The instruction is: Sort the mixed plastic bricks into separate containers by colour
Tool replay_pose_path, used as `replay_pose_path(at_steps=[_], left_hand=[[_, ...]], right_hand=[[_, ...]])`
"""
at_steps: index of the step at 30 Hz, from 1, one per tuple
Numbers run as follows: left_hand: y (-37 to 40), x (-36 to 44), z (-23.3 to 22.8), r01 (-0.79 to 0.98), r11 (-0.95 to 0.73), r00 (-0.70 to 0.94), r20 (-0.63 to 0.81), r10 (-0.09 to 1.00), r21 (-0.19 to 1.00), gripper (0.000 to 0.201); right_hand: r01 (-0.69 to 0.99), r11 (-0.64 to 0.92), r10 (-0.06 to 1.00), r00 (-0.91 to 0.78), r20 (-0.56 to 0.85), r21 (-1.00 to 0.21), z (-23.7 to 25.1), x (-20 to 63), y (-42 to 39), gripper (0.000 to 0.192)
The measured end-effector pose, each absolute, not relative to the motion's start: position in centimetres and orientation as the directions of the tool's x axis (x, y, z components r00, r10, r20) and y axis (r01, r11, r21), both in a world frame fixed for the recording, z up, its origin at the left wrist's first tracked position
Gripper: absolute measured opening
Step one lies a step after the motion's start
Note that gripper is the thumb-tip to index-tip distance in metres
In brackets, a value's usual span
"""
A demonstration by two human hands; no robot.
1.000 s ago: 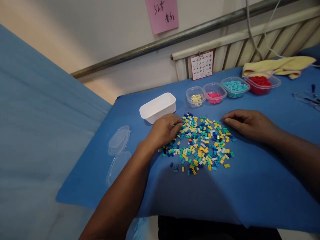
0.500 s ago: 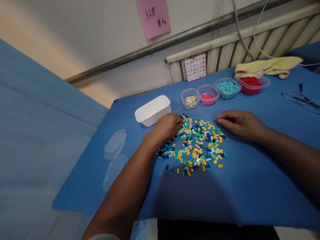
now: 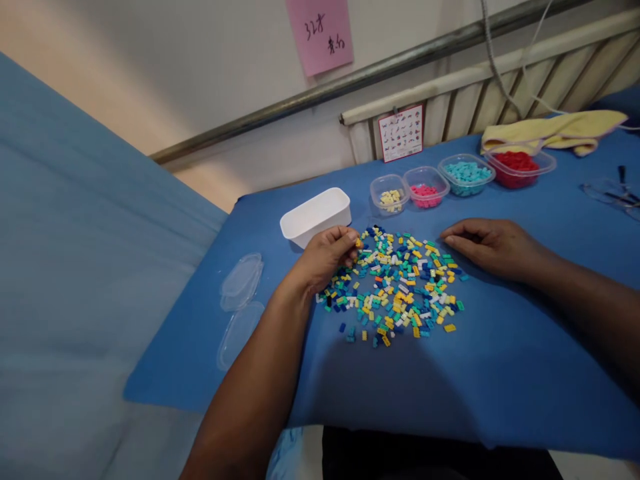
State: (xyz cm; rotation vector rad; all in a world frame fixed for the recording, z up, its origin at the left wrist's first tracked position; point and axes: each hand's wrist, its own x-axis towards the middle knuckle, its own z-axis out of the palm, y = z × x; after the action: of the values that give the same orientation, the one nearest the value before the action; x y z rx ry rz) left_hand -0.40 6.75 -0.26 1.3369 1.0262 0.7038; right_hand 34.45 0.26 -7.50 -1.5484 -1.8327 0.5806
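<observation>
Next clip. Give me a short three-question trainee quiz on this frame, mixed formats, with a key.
1. True or false: the left hand pinches a small yellow-orange brick at the edge of the brick pile.
2. Multiple choice: the white tub is A) full of red bricks, B) showing no bricks inside, C) upside down.
3. Fill in: the right hand rests on the blue ____ beside the pile.

Key:
1. True.
2. B; only bare white inside shows.
3. Cloth; the hand lies knuckles up, fingers curled, at the pile's right edge. Whether it holds anything cannot be told.
</observation>
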Motion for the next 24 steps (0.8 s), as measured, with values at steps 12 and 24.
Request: replay_pose_path(at_steps=[12,24], left_hand=[[6.6,-1.7,1.0,-0.018,0.006,0.213,-0.002,0.977,1.000,0.036],[10.1,-6.7,-0.4,0.796,-0.552,0.245,0.703,0.667,0.246,0.018]], right_hand=[[0.674,0.157,0.986,-0.059,0.159,-0.722,-7.3,34.5,-0.1,0.038],[0.683,0.164,0.984,-0.061,0.168,-0.712,-7.0,34.4,-0.1,0.037]])
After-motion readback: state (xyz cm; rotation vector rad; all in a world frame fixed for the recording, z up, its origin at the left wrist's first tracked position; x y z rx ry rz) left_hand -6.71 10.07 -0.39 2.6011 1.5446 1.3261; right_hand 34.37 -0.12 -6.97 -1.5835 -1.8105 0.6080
